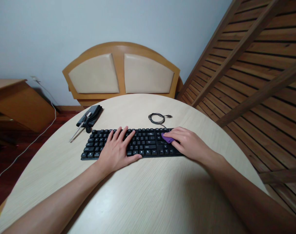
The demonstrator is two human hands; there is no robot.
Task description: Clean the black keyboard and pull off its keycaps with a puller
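Observation:
A black keyboard [148,142] lies flat across the round table, its keys facing up. My left hand [117,148] rests on the keyboard's left-middle keys with its fingers spread, the thumb reaching past the near edge. Over the right part of the keys, my right hand [184,141] grips a purple cloth [168,138] between thumb and fingers. The cloth touches the keys there. The number pad at the right end is mostly hidden under this hand.
Behind the keyboard lies its coiled black USB cable [157,119]. A dark flat device with a black cable [90,116] sits at the back left, with a white-tipped cord [79,128] on it. The pale round table [138,198] stands before a wooden headboard [122,74]; slatted wood [248,65] rises at right.

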